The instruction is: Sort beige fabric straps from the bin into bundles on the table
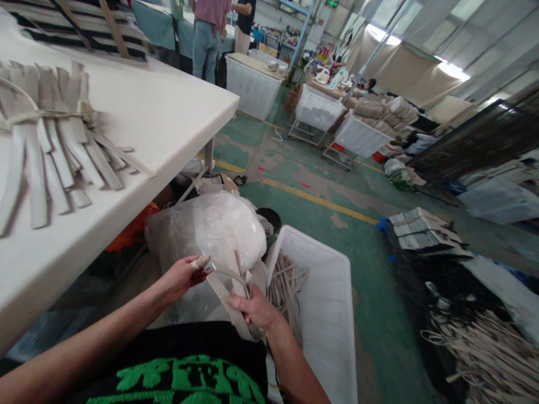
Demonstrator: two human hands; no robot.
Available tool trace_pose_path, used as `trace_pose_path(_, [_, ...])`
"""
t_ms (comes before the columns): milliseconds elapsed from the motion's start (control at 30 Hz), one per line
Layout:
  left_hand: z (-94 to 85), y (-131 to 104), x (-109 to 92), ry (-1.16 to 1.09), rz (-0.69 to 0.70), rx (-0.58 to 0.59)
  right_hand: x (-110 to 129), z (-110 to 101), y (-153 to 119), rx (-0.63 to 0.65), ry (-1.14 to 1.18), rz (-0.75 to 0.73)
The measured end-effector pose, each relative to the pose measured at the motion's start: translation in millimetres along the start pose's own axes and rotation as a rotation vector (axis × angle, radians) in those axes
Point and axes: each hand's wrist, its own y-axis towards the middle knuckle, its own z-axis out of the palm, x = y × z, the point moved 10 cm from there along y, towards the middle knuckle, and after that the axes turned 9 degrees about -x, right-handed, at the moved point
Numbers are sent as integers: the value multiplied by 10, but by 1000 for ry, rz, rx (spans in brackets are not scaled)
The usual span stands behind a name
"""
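Note:
My right hand [256,307] is closed around several flat beige straps [232,255], which fan out upward and to the left in front of my body. My left hand [187,274] is just left of them, its fingers curled and one fingertip wrapped in pale tape. A thin pale strap runs from near those fingertips toward my right hand; the exact grip there is blurred. Behind both hands bulges a large clear plastic bag [202,224]. To the right of my right hand, a white plastic bin [332,297] holds a heap of similar narrow strips [286,286].
A white table [181,112] at left bears a tied bundle of beige strips [63,134]. Dark bags and piled strips [492,348] lie on the green floor [311,196] at right. Wheeled white bins [318,106] and people [206,39] are farther back.

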Motion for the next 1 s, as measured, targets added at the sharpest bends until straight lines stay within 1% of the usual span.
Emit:
trace_pose_path(67, [17,-8,8,17,14,26,24,67,-2,47,-9,6])
trace_pose_path(133, [21,-19,32,25,11,39,33,99,14,56,-36,9])
trace_pose_path(233, [5,-34,58,22,-3,36,30,76,64,16,-52,1])
trace_pose_path(333, [-30,-42,55,11,-18,22,0,7,103,-29,-51,-10])
trace_pose_path(433, [-61,-43,45,13,-29,15,-48,-41,121,-42,-66,-10])
trace_pose_path(533, [-72,-44,67,20,-35,9,-81,-45,160,-60,-85,-3])
trace_pose_path(633, [-29,-56,131,32,-38,25,-61,-12,241,-107,-97,-16])
trace_pose_path(733, [36,-73,188,61,-40,63,20,36,304,-131,-84,-52])
trace_pose_path(800, [15,-64,157,44,-27,48,93,49,295,-111,-104,-87])
trace_pose_path(867, [-37,-48,55,-5,3,22,160,57,235,-48,-155,-129])
trace_pose_path(933, [-56,-47,-56,-29,36,30,208,32,157,1,-203,-169])
trace_pose_path(1000, [-46,-62,-106,-22,57,34,233,-28,121,-7,-224,-185])
